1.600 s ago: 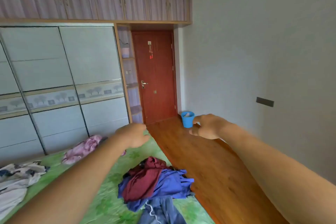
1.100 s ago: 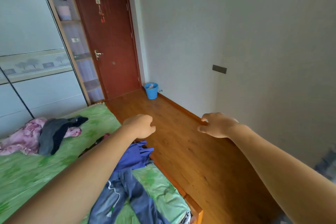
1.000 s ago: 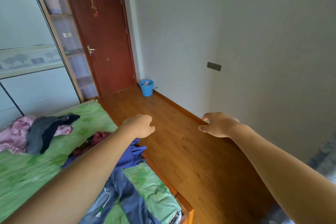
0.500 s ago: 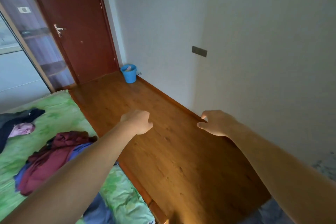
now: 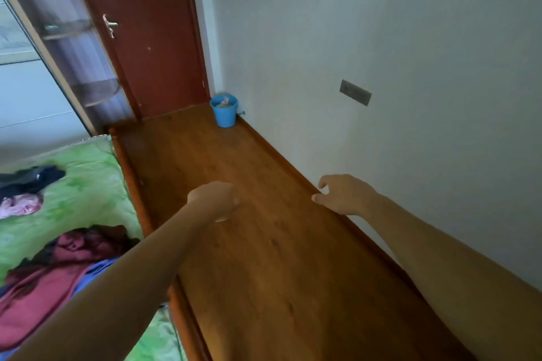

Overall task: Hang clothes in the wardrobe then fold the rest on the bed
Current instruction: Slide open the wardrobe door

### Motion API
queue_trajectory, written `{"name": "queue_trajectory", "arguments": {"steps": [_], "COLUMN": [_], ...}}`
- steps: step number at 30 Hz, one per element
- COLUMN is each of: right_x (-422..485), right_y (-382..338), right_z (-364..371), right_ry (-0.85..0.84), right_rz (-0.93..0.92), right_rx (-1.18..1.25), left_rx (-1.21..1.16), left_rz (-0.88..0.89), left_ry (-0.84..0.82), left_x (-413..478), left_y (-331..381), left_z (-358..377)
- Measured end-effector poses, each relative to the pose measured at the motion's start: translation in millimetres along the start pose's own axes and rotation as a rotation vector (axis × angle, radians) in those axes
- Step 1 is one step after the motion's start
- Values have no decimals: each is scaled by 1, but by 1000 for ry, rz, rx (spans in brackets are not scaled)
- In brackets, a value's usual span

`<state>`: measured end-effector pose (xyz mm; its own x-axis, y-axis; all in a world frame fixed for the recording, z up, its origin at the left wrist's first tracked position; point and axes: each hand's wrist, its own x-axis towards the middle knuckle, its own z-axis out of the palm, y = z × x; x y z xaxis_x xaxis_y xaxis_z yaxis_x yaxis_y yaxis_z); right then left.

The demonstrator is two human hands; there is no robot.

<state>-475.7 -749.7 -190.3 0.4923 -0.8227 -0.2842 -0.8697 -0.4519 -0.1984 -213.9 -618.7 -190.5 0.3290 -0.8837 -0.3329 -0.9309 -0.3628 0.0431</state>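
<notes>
Rightward swing of the view since earlier: wardrobe (image 5: 32, 102) now at left edge. Left hand (image 5: 215, 199) loosely curled, right hand (image 5: 341, 195) half-open, both empty, apart, outstretched over floor (image 5: 264, 243); maroon garment (image 5: 44, 281) lies unfolded on bed (image 5: 88, 184).

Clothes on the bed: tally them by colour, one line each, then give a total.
Maroon garment: 1
Blue garment, mostly under the maroon one: 1
Dark grey or black garment: 1
Pink garment: 1
Total: 4 visible on the green bedspread; more may lie out of view.
</notes>
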Motion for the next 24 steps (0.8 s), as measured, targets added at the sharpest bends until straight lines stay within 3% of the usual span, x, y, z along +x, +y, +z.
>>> {"name": "queue_trajectory", "arguments": {"steps": [16, 24], "right_x": [334, 476], "right_y": [-5, -69], "right_z": [-92, -118], "right_ry": [-46, -86], "right_rz": [-465, -682], "right_rx": [-50, -99], "left_rx": [-73, -113], "left_rz": [-379, -565], "left_ry": [47, 115], "left_x": [222, 289], "left_y": [-24, -64], "left_z": [-65, -102]}}
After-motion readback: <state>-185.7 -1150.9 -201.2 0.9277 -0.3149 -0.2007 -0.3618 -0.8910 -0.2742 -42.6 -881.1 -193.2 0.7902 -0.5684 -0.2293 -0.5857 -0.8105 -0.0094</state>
